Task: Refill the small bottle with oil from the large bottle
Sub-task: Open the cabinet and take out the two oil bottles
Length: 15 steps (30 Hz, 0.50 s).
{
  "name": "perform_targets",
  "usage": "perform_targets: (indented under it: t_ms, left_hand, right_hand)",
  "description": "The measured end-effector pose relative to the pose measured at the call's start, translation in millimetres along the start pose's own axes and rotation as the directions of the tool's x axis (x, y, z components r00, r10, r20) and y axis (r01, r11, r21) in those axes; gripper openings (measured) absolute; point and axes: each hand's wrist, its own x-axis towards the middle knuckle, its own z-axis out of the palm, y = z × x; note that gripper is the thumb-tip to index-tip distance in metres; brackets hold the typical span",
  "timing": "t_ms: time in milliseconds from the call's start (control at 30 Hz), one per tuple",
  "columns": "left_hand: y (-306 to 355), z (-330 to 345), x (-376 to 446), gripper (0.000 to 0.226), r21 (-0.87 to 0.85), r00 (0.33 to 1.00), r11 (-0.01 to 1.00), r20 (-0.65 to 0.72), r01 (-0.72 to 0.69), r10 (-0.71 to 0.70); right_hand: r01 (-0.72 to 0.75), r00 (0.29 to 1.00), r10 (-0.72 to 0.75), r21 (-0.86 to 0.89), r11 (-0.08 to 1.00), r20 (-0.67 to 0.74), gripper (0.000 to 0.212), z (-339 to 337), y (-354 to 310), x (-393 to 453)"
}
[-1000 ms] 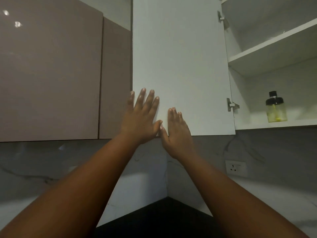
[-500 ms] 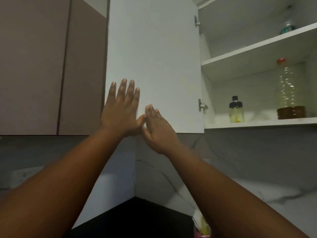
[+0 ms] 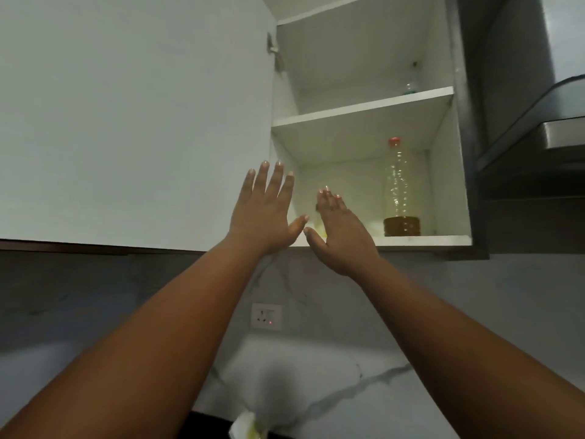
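The large clear bottle (image 3: 400,191) with a red cap stands on the lower shelf (image 3: 424,240) of the open wall cupboard, a little brown oil at its bottom. My left hand (image 3: 264,210) is raised flat with fingers spread, at the edge of the open white door (image 3: 136,122). My right hand (image 3: 340,231) is raised open in front of the lower shelf, left of the large bottle and apart from it. The small bottle is almost wholly hidden behind my right hand; only a sliver of yellow (image 3: 320,231) shows between my thumbs.
A small item with a teal base (image 3: 411,85) stands on the upper shelf. A dark range hood (image 3: 538,137) juts out at the right. A wall socket (image 3: 267,316) sits on the marble backsplash below. A white and yellow packet (image 3: 248,427) lies on the counter.
The view has swung right, bringing the whole open cupboard into sight. Both hands have moved right from the door face to the lower shelf opening, and my right hand now covers the small bottle.
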Motion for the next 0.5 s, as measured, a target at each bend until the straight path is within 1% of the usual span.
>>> perform_targets:
  t_ms: [100, 167, 267, 400, 500]
  left_hand:
    - [40, 27, 22, 0.080, -0.095, 1.000, 0.995, 0.015, 0.003, -0.002]
    - [61, 45, 34, 0.080, -0.177, 0.999, 0.984, 0.031, 0.015, -0.010]
    - [81, 70, 49, 0.080, -0.331, 0.994, 0.938, 0.061, 0.107, -0.092]
    - [93, 99, 68, 0.087, -0.534, 0.959, 0.798, 0.180, 0.281, -0.217]
    - [96, 115, 88, 0.096, -0.677, 0.947, 0.663, 0.198, 0.319, -0.253]
  right_hand:
    - [-0.048, 0.999, 0.049, -0.058, 0.997, 0.015, 0.075, -9, 54, 0]
    - [-0.090, 0.995, 0.095, -0.130, 0.987, 0.031, 0.080, -13, 84, 0]
    - [-0.171, 0.984, 0.176, -0.186, 0.967, 0.009, 0.084, -14, 119, 3]
    - [-0.300, 0.953, 0.290, -0.148, 0.942, -0.088, 0.081, -13, 149, 15]
    - [-0.376, 0.922, 0.358, -0.124, 0.918, -0.147, 0.086, -12, 165, 29]
